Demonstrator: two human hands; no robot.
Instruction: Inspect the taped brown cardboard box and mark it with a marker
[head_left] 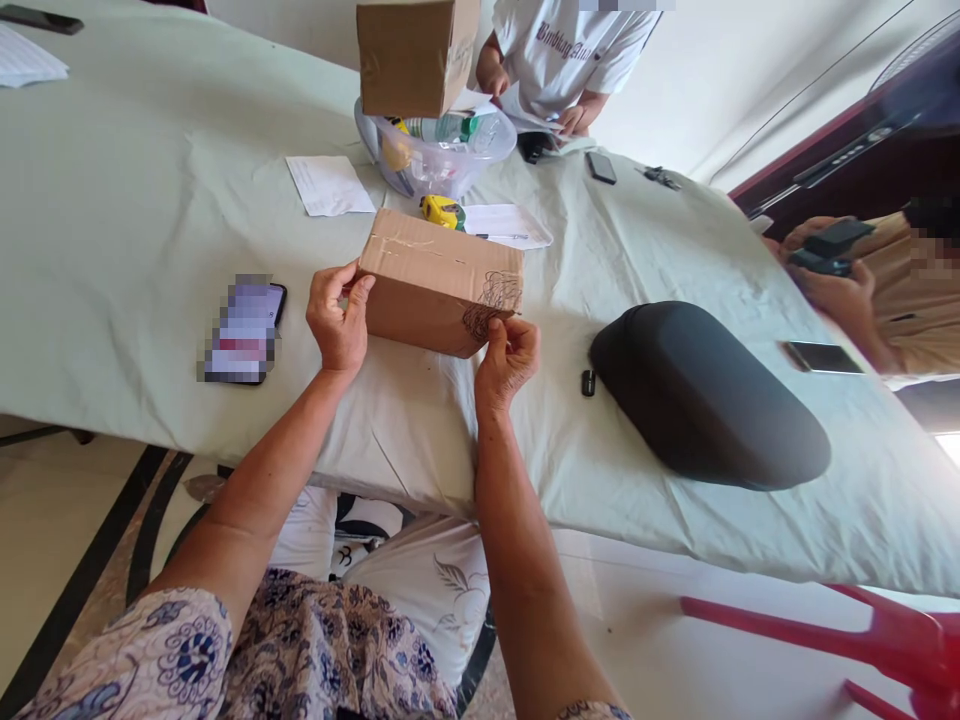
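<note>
A brown cardboard box [420, 300], its right corner covered in dark scribbles, is between my two hands over the cloth-covered table. My left hand [339, 318] grips its left end, thumb on the near side. At the right end, my right hand [508, 366] pinches the lower corner by the scribbles, with its fingers curled. Whether the box rests fully on the cloth or is slightly lifted, I cannot tell. Just behind it lie a yellow tape measure [442, 211] and a white tray [517, 226] with a pen on it.
A clear plastic basin [427, 170] of bottles stands at the back, another cardboard box [405, 60] above it. A phone [244, 335] lies left; a dark rounded case [705, 395] and small black object [588, 383] lie right. Two people sit at the table's far and right sides.
</note>
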